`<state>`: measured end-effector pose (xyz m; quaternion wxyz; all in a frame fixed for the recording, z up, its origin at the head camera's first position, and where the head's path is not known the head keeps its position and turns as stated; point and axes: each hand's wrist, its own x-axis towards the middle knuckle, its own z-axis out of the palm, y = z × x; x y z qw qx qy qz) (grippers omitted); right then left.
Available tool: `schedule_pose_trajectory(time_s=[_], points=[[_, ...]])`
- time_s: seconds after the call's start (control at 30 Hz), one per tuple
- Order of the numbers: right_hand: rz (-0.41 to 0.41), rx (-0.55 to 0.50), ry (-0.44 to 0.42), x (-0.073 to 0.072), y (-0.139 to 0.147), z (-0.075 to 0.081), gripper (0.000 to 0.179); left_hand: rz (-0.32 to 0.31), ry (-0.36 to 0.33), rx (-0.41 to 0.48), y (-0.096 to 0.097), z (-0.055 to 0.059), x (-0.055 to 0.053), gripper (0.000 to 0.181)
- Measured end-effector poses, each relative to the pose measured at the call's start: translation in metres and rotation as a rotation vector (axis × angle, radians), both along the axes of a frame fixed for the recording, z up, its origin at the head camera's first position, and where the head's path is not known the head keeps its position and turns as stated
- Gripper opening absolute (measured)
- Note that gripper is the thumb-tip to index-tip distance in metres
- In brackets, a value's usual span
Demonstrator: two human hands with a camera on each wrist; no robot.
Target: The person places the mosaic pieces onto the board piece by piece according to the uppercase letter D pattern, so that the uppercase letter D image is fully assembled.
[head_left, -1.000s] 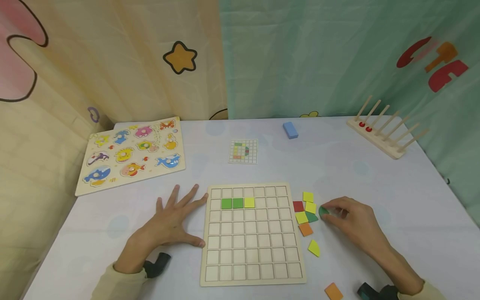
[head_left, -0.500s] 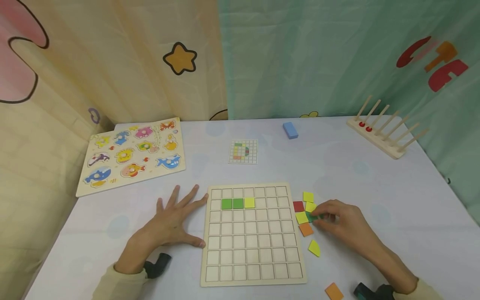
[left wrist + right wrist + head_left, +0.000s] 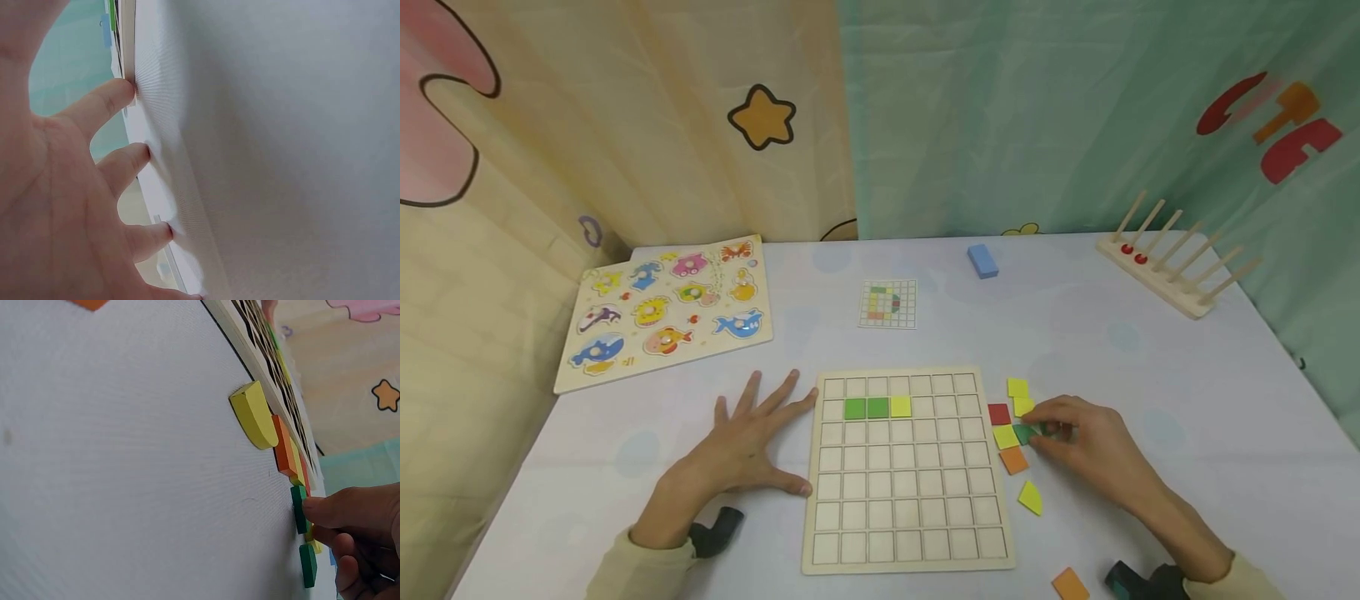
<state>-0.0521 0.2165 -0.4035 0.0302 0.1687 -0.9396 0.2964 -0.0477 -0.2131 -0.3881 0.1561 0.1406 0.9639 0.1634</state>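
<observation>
My left hand (image 3: 737,454) lies spread, its thumb and a fingertip touching the left edge of the wooden grid board (image 3: 880,467); in the left wrist view its straight fingers (image 3: 125,169) reach the tablecloth. Two green tiles (image 3: 856,408) and a yellow tile (image 3: 901,407) lie in the board's second row. Right of the board, my right hand (image 3: 1090,437) pinches a green curved-edge tile (image 3: 1024,433) between thumb and index finger. Another green tile (image 3: 307,565) sits beside those fingers on the table. Around them lie a red tile (image 3: 999,414), yellow tiles (image 3: 1005,437) and an orange tile (image 3: 1013,460).
A small pattern card (image 3: 887,304) lies behind the board, with a blue block (image 3: 982,261) farther back. An animal peg puzzle (image 3: 662,321) stands at the left and a wooden peg rack (image 3: 1165,275) at the right. Nearer the front are a yellow rounded tile (image 3: 1031,498) and an orange tile (image 3: 1071,584).
My right hand has let go of one green tile, moved left and pinched the other green one. A yellow tile beside its index finger has shifted slightly away. The left hand stays put.
</observation>
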Motion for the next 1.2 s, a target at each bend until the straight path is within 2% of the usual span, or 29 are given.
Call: schedule_pose_trajectory(time_s=[0.27,0.67,1.0,1.2], points=[[0.007,-0.013,-0.003,0.0020,-0.0014,0.0017,0.031,0.002,0.011,-0.006,-0.0009,-0.0023,-0.0004,0.119],[0.042,-0.018,-0.029,0.0014,-0.0008,-0.0015,0.034,0.000,0.000,-0.003,0.0002,0.0001,0.0001,0.118],[0.026,0.005,0.026,0.0010,-0.0009,0.0000,0.034,0.002,-0.010,0.000,-0.0003,-0.0015,-0.0004,0.118],[0.032,-0.029,0.049,0.0015,-0.0004,-0.0005,0.033,0.003,-0.011,-0.006,0.0006,-0.0004,-0.0003,0.119]])
